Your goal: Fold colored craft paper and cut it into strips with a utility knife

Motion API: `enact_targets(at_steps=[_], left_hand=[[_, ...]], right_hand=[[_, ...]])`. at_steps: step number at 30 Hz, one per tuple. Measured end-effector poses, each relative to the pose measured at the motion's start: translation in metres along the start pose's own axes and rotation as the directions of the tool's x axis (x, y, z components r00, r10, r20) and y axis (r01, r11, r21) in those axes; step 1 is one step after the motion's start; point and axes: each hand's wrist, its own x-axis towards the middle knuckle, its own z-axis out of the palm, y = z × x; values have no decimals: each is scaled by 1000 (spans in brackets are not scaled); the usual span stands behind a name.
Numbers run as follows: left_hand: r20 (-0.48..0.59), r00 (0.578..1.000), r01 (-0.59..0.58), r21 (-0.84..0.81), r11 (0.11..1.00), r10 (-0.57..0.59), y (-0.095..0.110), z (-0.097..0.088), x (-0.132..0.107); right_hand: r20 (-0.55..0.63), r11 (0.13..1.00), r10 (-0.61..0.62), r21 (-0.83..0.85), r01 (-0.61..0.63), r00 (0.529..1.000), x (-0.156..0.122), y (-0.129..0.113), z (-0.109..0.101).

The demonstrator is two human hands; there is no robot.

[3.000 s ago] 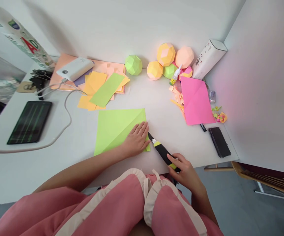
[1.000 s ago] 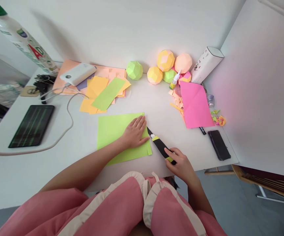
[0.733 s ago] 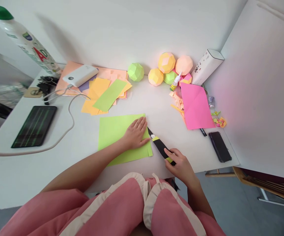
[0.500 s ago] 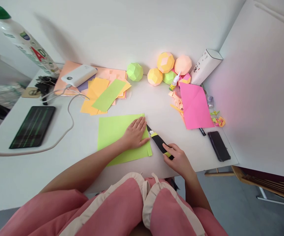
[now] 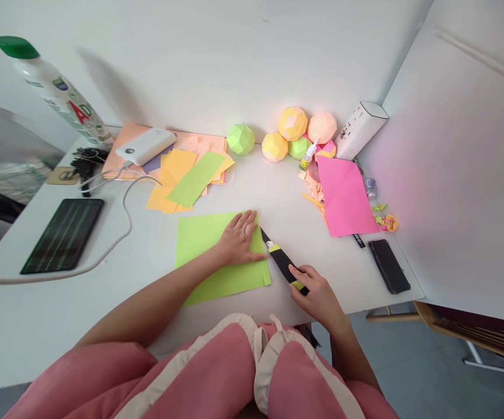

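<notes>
A folded light green sheet of paper [image 5: 203, 244] lies on the white table [image 5: 278, 198] in front of me. My left hand [image 5: 240, 240] lies flat on its right part, fingers stretched out, pressing it down. My right hand [image 5: 315, 294] grips the rear of a black and yellow utility knife [image 5: 280, 261]. The knife's blade points up and left along the sheet's right edge, close to my left fingertips. A narrow cut strip shows at the sheet's lower right corner.
A pink sheet [image 5: 343, 195] and paper scraps lie to the right, with a black phone [image 5: 389, 265] near the edge. Paper balls [image 5: 293, 125], a glue bottle [image 5: 308, 154], orange sheets [image 5: 177, 174], a power bank [image 5: 146, 146], its cable and a dark tablet [image 5: 62, 234] sit further off.
The knife has slid a little up along the sheet's right edge with my right hand. The left hand stays pressed on the green sheet. The camera tilted slightly.
</notes>
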Motion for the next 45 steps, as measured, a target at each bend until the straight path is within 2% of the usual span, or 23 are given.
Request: enact_targets(at_steps=[10,24,45], left_hand=[[42,999,2,19,1000,-3,2,0,1],[-26,1000,-15,17,1000,16,-1,5,-1],[-27,999,-18,12,1000,19,1,4,-1]], right_hand=[[-11,1000,17,-8,-17,1000,19,6,6],[-15,999,49,25,-49,999,36,13,17],[-53,998,45,51,-43,998,56,20,31]])
